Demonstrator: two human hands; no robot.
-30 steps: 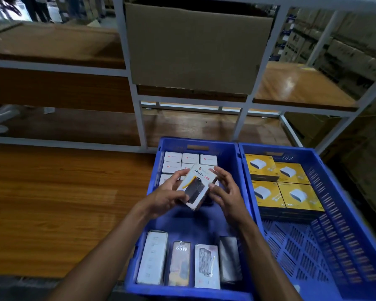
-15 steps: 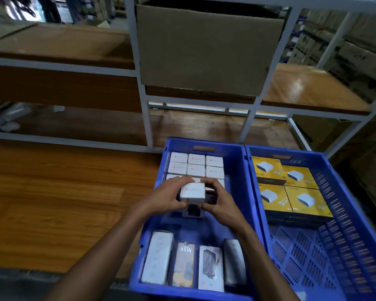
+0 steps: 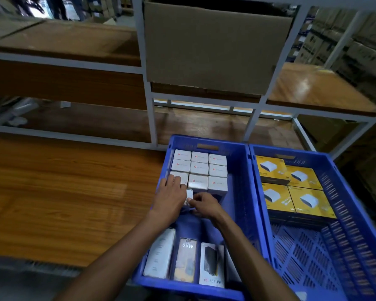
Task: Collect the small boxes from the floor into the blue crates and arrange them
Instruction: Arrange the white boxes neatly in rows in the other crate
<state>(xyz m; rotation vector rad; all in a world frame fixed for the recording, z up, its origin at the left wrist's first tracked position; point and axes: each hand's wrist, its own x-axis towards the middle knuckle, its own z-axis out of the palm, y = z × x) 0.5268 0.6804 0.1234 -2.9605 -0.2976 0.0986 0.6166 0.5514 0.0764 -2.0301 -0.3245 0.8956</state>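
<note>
Since approx. 1 s ago, the box has gone from tilted and raised between both hands, printed face up, to seated low in the left blue crate, standing on end. Only a white sliver of the small box now shows between the hands; the rest is hidden by them.

Position ref.: the box sits at the near-left corner of the white box block, a 3 x 3 grid against the crate's far wall. It is touching or just beside the near row, below the left-hand stack. Its long axis appears vertical, narrow end up; cannot confirm, most of it is covered.

Hand status:
- Left hand: fingers extended, lying flat over the near-left box of the grid, palm against the new box's left side. Relaxed, pressing, not clenched.
- Right hand: fingers curled, tips pinching the box's near-right edge.

Key relation: the box lies directly between the hands, the grid on its far side. Both hands are on it; the right has the grip, the left acts as guide. Judgement: the next move is prob. a short push far-ward to close up flush w/ the row.

Near end of crate: four flat packs standing in a row. Right blue crate: yellow boxes at the far end.
</note>
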